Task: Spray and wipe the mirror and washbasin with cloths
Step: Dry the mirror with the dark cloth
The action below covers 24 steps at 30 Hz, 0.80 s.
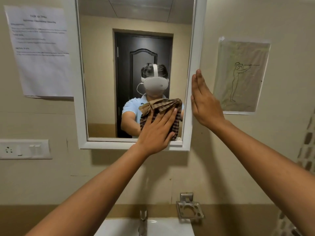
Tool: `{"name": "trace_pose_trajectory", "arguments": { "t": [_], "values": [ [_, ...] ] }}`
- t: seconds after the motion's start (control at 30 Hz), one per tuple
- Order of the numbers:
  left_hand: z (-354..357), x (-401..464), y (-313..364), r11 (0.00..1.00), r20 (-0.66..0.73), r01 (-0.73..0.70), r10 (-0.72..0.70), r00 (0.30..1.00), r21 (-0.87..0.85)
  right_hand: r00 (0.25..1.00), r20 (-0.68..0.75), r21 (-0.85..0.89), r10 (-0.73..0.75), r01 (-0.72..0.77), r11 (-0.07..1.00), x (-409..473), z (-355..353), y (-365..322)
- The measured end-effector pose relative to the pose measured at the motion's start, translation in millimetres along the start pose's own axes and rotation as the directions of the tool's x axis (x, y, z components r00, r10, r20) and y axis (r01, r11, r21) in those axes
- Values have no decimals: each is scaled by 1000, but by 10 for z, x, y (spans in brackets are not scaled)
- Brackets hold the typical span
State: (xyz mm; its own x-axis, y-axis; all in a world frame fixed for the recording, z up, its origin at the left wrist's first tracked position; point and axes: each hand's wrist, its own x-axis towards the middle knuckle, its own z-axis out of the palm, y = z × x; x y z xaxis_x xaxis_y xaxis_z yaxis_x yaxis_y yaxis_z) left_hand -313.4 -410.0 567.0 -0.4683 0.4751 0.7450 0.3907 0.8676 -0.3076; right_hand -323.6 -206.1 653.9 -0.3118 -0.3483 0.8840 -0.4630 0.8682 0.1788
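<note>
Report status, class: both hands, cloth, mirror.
Left hand flat, pressing brown checked cloth on white-framed mirror. Right hand flat against frame edge. Nothing obstructing.

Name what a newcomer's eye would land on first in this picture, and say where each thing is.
First, the left hand pressing a checked cloth flat against the lower right of the mirror. Next, the right hand, fingers straight, resting on the mirror's white frame at its right edge. Below, the tap and washbasin sit at the bottom centre.
</note>
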Motion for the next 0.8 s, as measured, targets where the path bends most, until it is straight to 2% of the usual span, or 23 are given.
{"name": "trace_pose_trajectory", "arguments": {
  "t": [0.17, 0.43, 0.8],
  "values": [
    [23, 242, 223, 999, 54, -49, 50, 997, -20, 1000, 26, 16, -5, 5, 1000, -40, -2, 43],
    [42, 128, 55, 993, 75, -111, 113, 991, -31, 1000, 14, 16, -11, 10, 1000, -77, 10, 39],
    [-81, -556, -702, 997, 13, 79, -79, 997, -1, 999, -1, 15, 45, -45, 999, -120, 68, -50]
  ]
}}
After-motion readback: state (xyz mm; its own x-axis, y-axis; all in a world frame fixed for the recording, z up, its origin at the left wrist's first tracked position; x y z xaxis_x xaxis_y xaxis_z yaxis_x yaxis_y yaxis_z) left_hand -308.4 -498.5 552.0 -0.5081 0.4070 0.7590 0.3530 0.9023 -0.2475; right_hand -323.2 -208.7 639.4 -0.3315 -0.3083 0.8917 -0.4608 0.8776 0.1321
